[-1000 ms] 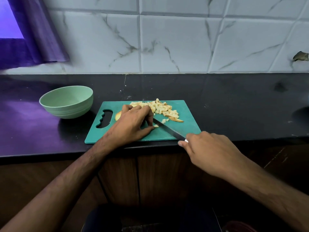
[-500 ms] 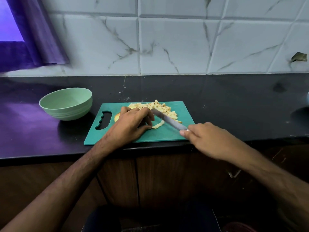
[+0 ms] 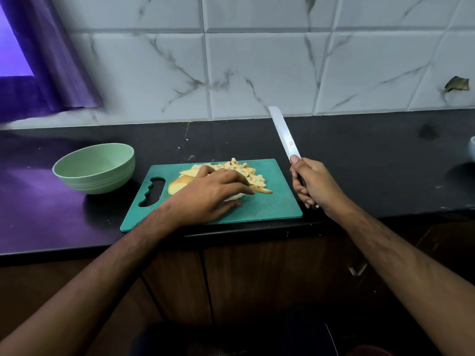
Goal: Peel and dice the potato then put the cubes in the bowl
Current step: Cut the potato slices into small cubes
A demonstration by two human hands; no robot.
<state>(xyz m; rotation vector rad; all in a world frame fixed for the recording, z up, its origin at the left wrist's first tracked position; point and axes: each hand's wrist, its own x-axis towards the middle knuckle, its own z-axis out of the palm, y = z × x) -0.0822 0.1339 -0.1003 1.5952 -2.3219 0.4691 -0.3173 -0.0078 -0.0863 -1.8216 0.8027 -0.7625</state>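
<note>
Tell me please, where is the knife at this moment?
In the head view the knife is right of the green cutting board, lifted off it, held by the right hand, with its blade pointing up and away toward the tiled wall.

Dim, cool light; violet daylight enters through the curtain (image 3: 51, 62) at upper left, tinting the table (image 3: 33, 201) purple. Soft shadows beside the bowl (image 3: 95, 168). Wide-angle bending at edges; lower area murky.

Pale potato cubes (image 3: 246, 172) heaped beside uncut slices (image 3: 180, 185) on the board; green bowl (image 3: 95, 168) upright left
</note>
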